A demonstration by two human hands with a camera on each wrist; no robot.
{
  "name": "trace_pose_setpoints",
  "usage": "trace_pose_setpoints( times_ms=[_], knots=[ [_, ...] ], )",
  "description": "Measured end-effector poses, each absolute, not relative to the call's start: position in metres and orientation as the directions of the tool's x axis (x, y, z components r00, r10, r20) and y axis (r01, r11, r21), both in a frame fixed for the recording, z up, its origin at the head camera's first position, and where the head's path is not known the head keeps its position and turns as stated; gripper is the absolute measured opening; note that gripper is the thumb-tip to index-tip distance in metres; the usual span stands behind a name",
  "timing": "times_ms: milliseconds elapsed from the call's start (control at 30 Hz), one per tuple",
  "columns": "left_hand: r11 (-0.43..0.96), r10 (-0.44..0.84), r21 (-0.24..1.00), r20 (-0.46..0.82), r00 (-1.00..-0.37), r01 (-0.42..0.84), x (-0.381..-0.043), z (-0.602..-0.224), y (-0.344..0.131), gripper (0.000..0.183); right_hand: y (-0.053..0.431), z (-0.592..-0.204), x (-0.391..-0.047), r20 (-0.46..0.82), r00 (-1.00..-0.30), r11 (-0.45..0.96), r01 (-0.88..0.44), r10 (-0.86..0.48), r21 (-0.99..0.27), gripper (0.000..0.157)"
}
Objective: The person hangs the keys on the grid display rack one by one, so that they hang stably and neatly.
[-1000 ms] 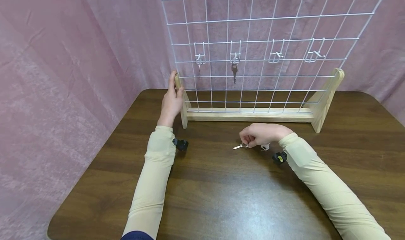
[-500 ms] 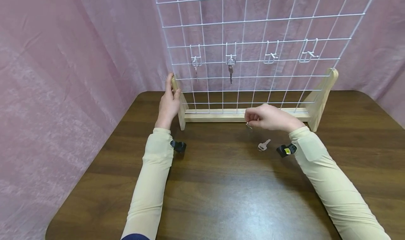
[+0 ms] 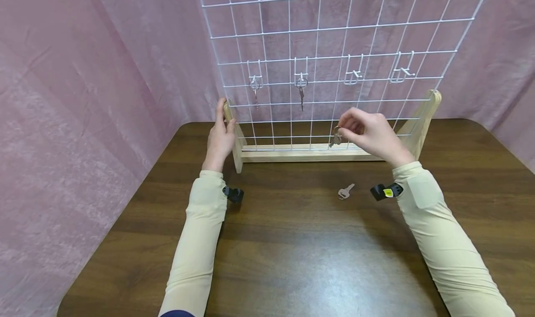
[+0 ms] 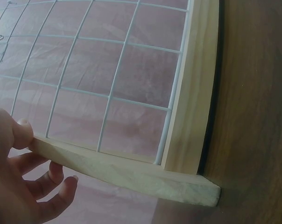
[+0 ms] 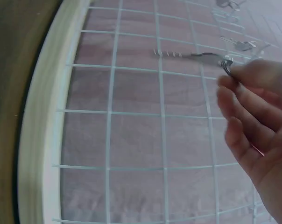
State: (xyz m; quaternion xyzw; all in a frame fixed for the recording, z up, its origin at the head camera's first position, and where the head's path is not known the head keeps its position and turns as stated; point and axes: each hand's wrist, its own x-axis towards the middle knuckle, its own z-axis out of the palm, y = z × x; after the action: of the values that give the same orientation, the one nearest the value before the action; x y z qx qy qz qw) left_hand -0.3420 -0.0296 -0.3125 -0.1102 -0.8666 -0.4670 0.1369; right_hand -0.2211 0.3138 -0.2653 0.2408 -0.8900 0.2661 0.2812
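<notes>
In the head view my right hand [image 3: 374, 133] pinches a key's ring between thumb and fingertips, and the key [image 3: 336, 138] dangles in front of the lower wire grid [image 3: 319, 82]. The right wrist view shows this key [image 5: 204, 57] side-on, its ring at the fingertips. At the other end my left hand [image 3: 219, 142] grips the upright of the wooden stand [image 3: 313, 156]. Up close, the left thumb lies on one side of that upright [image 4: 127, 175], with the fingers curled at the other. Another key [image 3: 345, 191] lies on the table, below the right hand.
Two keys [image 3: 301, 96] hang by rings from white hooks on the left of the grid. Two further hooks [image 3: 353, 77] to the right carry nothing. Key tips show at the top edge. The brown table [image 3: 267, 242] stands before a pink curtain [image 3: 104, 66].
My right hand has lifted a key off the table and brought it up in front of the grid, uncovering the other key. My left hand stays on the stand.
</notes>
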Motion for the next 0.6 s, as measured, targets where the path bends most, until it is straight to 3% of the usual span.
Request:
trace_pose_setpoints(
  times_ms=[200,467,600],
  knots=[
    [0.548,0.053,0.770,0.356,-0.933,0.325,-0.342,-0.311,-0.031,0.057,0.314,-0.254,-0.217,0.738,-0.661,0.741,-0.562,-0.135,-0.368,0.006],
    [0.546,0.062,0.769,0.358,-0.932,0.332,-0.342,-0.313,-0.030,0.057,0.312,-0.245,-0.216,0.872,-0.489,0.729,-0.601,-0.013,-0.327,0.009],
    [0.551,0.059,0.768,0.355,-0.933,0.327,-0.341,-0.313,-0.029,0.057,0.309,-0.242,-0.215,0.895,-0.438,0.726,-0.589,0.083,-0.355,0.012]
  ],
)
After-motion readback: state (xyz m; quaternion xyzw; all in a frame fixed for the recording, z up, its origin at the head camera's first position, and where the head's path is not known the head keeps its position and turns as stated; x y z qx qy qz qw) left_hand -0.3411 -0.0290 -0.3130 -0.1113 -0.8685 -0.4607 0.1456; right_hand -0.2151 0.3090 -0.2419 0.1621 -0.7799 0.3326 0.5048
